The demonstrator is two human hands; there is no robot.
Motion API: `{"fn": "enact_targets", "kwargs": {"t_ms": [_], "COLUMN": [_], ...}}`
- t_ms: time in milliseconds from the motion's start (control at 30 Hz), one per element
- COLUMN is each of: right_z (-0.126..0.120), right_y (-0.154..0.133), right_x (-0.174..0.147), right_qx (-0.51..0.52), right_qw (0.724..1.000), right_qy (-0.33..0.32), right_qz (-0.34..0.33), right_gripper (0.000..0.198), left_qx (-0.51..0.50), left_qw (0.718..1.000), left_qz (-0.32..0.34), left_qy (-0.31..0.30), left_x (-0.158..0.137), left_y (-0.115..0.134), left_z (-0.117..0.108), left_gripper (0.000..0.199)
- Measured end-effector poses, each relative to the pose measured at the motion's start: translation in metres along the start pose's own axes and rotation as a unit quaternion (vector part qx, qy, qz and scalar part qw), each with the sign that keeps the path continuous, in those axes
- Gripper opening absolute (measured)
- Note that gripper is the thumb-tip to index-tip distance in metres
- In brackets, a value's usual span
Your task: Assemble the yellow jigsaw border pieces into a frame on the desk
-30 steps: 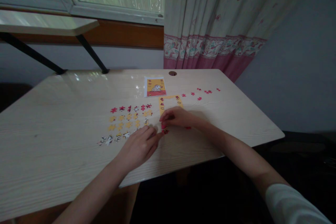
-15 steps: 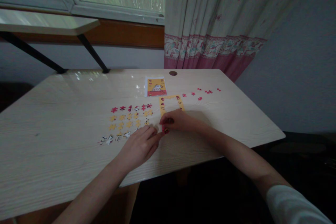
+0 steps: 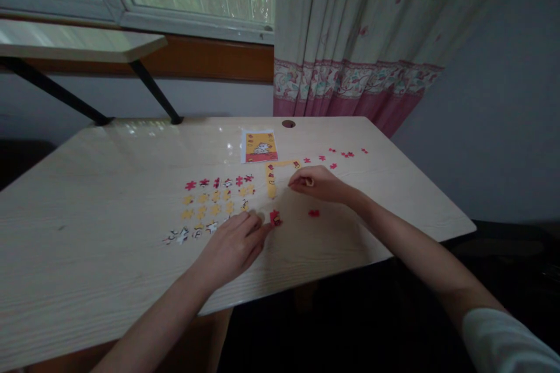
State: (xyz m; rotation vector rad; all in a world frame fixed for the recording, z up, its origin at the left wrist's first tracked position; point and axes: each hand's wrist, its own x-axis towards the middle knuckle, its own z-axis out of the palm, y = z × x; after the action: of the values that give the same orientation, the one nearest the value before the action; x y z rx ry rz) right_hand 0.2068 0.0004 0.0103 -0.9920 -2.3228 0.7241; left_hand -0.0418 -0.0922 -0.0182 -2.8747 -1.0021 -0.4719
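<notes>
My left hand [image 3: 236, 242] rests on the desk with fingers curled, one fingertip against the lower edge of a red puzzle piece [image 3: 275, 218]. That piece lies flat, just below the yellow left side of a partly joined puzzle border [image 3: 271, 182]. My right hand [image 3: 318, 183] is over the border's right side, its fingers pinched together; whatever they hold, if anything, is hidden. Another red puzzle bit [image 3: 314, 213] lies below the right hand. Left of the border, rows of loose pieces [image 3: 216, 193] are laid out: red on top, yellow in the middle, white at the bottom.
Behind the border lies a reference picture card [image 3: 261, 147] with a white animal on yellow and red. Several loose red pieces [image 3: 347, 154] are scattered at the back right. A raised shelf [image 3: 83, 41] stands at the back left, and a curtain [image 3: 345, 76] hangs behind the desk [image 3: 109, 256].
My right hand has moved up and right, away from the red piece by my left hand, uncovering it and the red bit to its right. My left hand has stayed nearly still.
</notes>
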Motion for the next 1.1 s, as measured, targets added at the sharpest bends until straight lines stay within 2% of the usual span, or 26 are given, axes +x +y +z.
{"fn": "enact_targets", "kwargs": {"t_ms": [133, 200, 367, 633, 1100], "right_z": [-0.017, -0.017, -0.008, -0.004, -0.003], "right_y": [0.022, 0.030, 0.037, 0.034, 0.034], "right_x": [-0.023, -0.038, -0.061, -0.058, -0.057], "right_qx": [-0.012, -0.019, -0.057, -0.058, -0.040], "right_qw": [0.999, 0.998, 0.996, 0.994, 0.994], "right_qy": [0.036, 0.061, 0.063, 0.082, 0.083], "right_qz": [-0.006, -0.007, 0.040, 0.044, 0.057], "right_gripper": [0.016, 0.017, 0.017, 0.019, 0.019], "left_qx": [0.000, 0.003, 0.004, -0.018, -0.025], "left_qw": [1.000, 1.000, 1.000, 1.000, 0.999], "left_qz": [0.000, 0.000, -0.003, 0.013, 0.011], "left_qy": [0.021, 0.025, 0.023, 0.003, 0.026], "left_x": [0.000, 0.000, 0.001, 0.002, 0.002], "left_y": [0.001, 0.001, 0.002, 0.002, 0.000], "left_z": [0.000, 0.000, -0.001, 0.001, -0.001], "left_gripper": [0.027, 0.028, 0.027, 0.031, 0.030]}}
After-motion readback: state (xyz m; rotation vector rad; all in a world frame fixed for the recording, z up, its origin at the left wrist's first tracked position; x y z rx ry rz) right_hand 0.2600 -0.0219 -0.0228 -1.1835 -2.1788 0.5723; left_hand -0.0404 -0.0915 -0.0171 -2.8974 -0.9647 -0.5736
